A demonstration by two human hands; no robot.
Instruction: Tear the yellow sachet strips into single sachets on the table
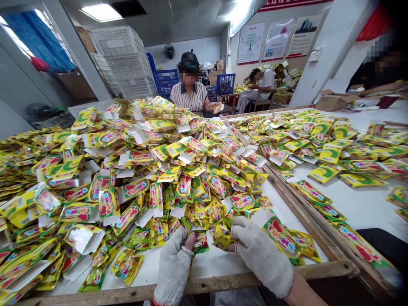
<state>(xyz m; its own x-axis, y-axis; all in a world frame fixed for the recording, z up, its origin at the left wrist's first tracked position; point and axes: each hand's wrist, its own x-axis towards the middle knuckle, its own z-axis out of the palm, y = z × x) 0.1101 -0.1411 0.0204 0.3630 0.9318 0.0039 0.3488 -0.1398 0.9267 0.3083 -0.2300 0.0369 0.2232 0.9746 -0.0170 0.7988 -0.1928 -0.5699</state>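
My left hand (174, 267), in a white knitted glove with a bare thumb tip, is closed at the table's near edge. Its thumb lies beside a small green and red candy packet (200, 242); what its fingers hold is hidden. Also gloved, my right hand (263, 257) pinches the edge of a yellow candy packet (221, 236) between thumb and fingers. Just beyond both hands rises a large heap of flat yellow-green boxes (132, 187), many with white flaps standing open. Another printed box (279, 236) lies right behind my right hand, beside a yellow packet (306, 246).
A wooden rail (302, 214) divides the white table, and another strip (229, 280) edges its near side. More boxes (331, 153) spread on the right. A person in a striped shirt (191, 97) sits opposite, holding a packet. White crates (124, 59) are stacked at the back left.
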